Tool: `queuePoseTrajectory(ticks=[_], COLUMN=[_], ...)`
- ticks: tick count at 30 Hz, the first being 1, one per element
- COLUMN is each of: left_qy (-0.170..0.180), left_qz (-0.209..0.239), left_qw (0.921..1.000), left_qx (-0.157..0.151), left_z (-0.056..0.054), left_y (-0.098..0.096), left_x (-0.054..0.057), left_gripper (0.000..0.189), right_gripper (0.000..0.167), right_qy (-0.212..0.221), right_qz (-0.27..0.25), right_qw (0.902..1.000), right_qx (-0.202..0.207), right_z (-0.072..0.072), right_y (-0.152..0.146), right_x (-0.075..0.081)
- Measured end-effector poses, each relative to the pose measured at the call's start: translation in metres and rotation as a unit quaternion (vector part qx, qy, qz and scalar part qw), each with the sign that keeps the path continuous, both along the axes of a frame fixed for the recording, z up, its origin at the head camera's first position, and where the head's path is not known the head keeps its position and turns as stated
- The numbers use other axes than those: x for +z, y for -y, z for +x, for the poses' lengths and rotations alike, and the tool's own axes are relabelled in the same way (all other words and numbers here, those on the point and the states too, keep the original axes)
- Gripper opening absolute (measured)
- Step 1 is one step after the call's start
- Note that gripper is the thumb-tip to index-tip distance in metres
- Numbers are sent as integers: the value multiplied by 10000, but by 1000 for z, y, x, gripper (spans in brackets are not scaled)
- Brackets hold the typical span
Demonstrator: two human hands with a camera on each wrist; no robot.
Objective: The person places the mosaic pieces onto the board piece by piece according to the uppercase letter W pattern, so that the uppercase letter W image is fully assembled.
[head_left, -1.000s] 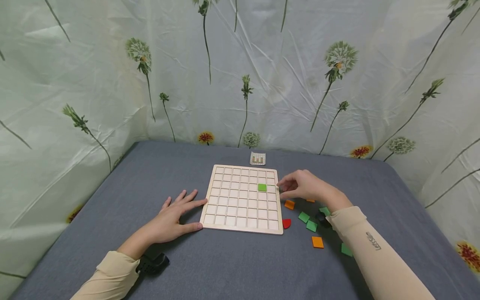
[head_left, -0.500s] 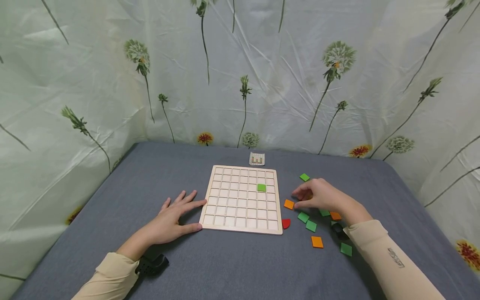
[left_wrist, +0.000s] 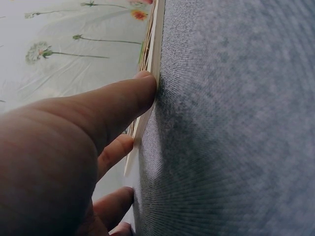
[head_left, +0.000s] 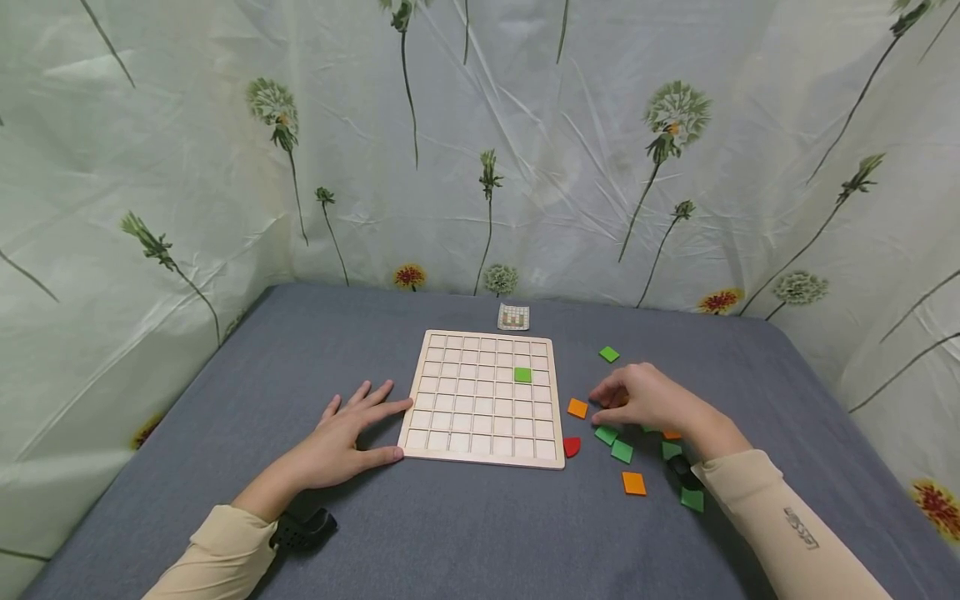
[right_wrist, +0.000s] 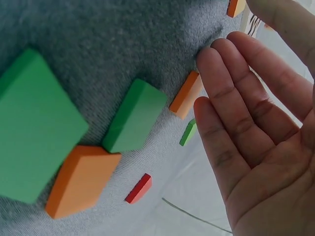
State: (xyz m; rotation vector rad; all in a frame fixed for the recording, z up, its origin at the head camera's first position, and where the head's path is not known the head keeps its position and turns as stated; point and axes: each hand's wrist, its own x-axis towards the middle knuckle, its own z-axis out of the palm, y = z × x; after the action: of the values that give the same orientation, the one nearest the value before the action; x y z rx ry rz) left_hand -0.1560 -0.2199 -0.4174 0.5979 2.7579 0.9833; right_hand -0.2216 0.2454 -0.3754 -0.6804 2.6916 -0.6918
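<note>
A pale wooden grid board [head_left: 465,403] lies on the table with one light green square tile [head_left: 522,375] in a cell. My left hand [head_left: 337,442] is spread out, its thumb and index fingertip touching the board's left edge; the left wrist view shows the thumb [left_wrist: 133,96] against that edge. Right of the board, my right hand [head_left: 652,402] is low over loose tiles, fingers slightly bent, with nothing visible held. An orange tile [head_left: 577,408] lies just left of its fingertips, and a green tile [head_left: 606,435] below them. In the right wrist view the fingers [right_wrist: 231,93] look loosely extended.
A small printed card [head_left: 513,317] lies behind the board. Around the right hand are a light green tile [head_left: 609,354], a red rounded piece [head_left: 572,447] near the board's corner, another orange tile [head_left: 633,483] and several green tiles [head_left: 692,500]. A flowered curtain [head_left: 450,167] stands behind the table.
My right hand has moved from the board's right edge rightward and nearer, over the loose tiles, uncovering a light green tile. The left hand has stayed still.
</note>
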Motion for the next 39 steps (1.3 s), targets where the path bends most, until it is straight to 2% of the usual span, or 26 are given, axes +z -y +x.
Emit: queuePoseTrajectory(ticks=[19,28,39], left_qy=[-58,-29,-20], left_qz=[-5,-9,-15], left_qw=[10000,10000,10000], left_qx=[5,5,17], left_z=[0,0,0], left_y=[0,0,0], left_x=[1,2,1], left_gripper=[71,71,71], right_gripper=[25,25,26], right_qy=[-178,-310,-278], right_qz=[234,188,170], right_qw=[9992,9992,9992], right_qx=[-273,-177,-236], right_z=[2,6,9], right_y=[5,8,11], right_x=[-7,-5,-5])
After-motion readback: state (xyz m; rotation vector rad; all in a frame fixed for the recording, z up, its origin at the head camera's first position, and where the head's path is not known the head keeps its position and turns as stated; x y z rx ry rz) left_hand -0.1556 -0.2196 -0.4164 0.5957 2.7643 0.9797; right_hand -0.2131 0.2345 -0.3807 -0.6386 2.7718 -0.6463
